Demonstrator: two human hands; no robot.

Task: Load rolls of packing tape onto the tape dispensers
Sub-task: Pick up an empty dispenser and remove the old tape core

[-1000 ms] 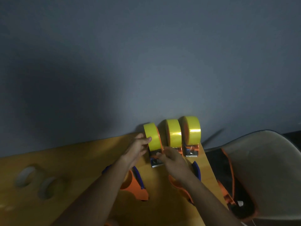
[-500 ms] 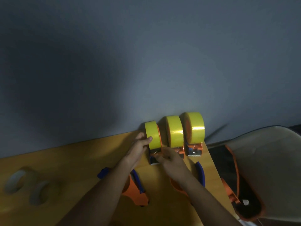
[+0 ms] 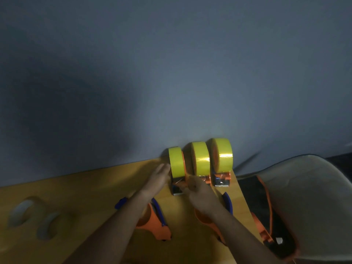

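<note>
Clearly, the largest thing is the grey wall (image 3: 171, 73) filling the view from nine to three o'clock, then the yellow wooden table (image 3: 85, 187) below it, and a pale chair (image 3: 304, 197) at four o'clock. Three loaded dispensers stand in a row against the wall, just beside each other; the left tape roll (image 3: 176, 161) is the one in work. The left hand (image 3: 159, 179) rests with straight fingers against its side. The right hand (image 3: 194, 189) seems to pinch the tape end near the dispenser mouth (image 3: 177, 190), but blur hides the fingertips. I judge the roll stiff and light, its face slippery and the film thin, so hold it by the edges. Two empty dispensers (image 3: 156, 221) lie nearer, and two pale rolls (image 3: 21, 210) at eight o'clock.
</note>
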